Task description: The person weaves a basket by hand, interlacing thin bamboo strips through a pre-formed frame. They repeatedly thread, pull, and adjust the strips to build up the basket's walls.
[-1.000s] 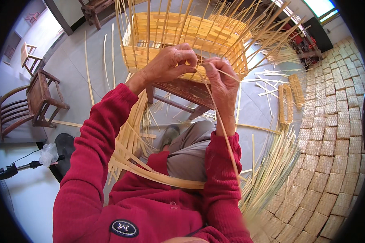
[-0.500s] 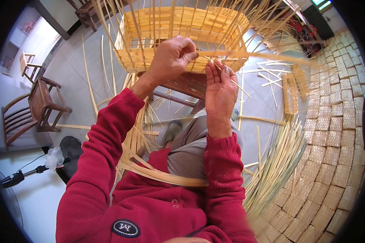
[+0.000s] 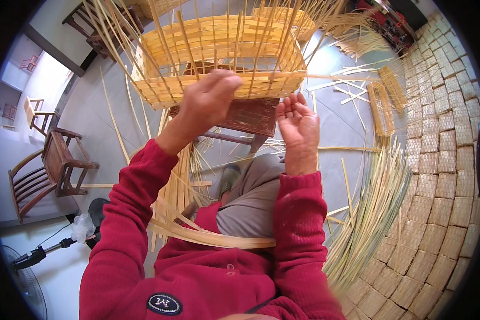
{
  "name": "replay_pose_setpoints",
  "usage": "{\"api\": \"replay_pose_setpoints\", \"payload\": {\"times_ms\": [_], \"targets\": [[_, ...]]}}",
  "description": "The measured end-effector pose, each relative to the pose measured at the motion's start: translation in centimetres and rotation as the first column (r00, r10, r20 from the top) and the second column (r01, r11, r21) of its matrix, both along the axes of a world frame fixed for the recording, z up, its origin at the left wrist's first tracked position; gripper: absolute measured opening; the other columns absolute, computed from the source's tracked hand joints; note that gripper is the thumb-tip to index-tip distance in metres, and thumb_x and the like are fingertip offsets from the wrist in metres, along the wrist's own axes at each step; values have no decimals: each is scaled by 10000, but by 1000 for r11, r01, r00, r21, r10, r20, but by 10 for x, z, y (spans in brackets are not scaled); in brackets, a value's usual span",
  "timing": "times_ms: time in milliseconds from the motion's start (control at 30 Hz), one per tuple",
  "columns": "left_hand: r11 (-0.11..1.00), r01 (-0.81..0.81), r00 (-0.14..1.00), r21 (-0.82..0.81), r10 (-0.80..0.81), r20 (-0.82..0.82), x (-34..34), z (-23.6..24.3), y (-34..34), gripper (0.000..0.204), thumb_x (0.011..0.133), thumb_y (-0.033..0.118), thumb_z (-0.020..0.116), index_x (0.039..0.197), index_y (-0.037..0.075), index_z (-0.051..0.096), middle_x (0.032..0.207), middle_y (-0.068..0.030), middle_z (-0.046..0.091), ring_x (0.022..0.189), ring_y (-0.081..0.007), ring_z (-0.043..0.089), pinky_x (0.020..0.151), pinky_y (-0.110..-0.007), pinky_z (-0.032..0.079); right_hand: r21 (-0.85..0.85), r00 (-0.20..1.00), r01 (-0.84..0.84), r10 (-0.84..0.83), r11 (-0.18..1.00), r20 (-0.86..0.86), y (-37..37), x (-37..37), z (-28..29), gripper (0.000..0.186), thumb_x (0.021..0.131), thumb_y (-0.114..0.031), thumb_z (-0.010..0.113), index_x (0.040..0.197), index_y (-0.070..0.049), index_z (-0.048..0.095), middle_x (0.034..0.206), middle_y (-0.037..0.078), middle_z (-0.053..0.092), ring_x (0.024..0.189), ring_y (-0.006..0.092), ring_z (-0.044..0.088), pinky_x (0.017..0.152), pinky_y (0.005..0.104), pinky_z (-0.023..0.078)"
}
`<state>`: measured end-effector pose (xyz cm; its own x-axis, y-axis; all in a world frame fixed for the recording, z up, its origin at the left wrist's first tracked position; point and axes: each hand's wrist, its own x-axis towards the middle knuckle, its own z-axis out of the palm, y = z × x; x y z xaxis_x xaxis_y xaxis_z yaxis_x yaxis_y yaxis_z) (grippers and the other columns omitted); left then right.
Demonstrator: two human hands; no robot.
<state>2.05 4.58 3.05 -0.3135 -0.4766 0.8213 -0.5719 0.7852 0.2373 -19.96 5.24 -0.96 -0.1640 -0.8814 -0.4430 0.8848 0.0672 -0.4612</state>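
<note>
A half-woven yellow bamboo basket [image 3: 170,85] with upright stakes rises in front of me on a dark red wooden stool [image 3: 245,114]. My left hand [image 3: 210,96] is closed at the basket's near wall, knuckles up. What its fingers grip is hidden and slightly blurred. Just below the basket's near right corner is my right hand [image 3: 299,125], palm turned up, fingers loosely curled and apart, with nothing visible in them. From that corner a long bamboo strip [image 3: 336,78] sticks out to the right, above the right hand's fingertips.
A bundle of thin bamboo strips [image 3: 373,213] lies at right, beside rows of woven pieces [image 3: 426,213]. Two small woven frames [image 3: 381,109] rest farther off. Wide bent strips [image 3: 208,237] cross my lap. At left are a wooden chair [image 3: 58,162] and a fan [image 3: 24,277].
The basket sits farther left in view and looks tilted. My left hand has moved down and left; my right hand has dropped from the basket wall, its pinch loosened, the thin strip no longer visible there.
</note>
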Motion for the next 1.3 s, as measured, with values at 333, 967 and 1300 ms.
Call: {"api": "replay_pose_setpoints", "payload": {"times_ms": [333,967,1300], "targets": [[967,-152,980,205,121,157,-54,-9,-32,147,876,119,733,1014,78,703,948,-93,667,825,-285,691,669,-362,556,-91,960,231,-212,969,181,-50,-18,-6,211,1036,-88,469,1200,-54,597,1028,124,650,852,202,665,786,404,610],[878,233,969,419,-175,-172,-14,0,-40,140,878,104,768,924,32,657,805,-12,548,642,-109,469,585,-269,404,-449,641,-439,-79,778,-764,-24,21,37,207,928,-162,767,1047,-21,673,925,-3,649,794,60,587,773,199,500],[865,4,960,503,137,-244,-36,-5,-49,156,872,157,774,905,23,699,794,-61,642,693,-136,597,633,-279,475,-390,998,-52,33,919,-57,4,42,27,225,1020,-23,537,1236,35,508,1232,158,612,1118,219,639,1017,329,550]]}}
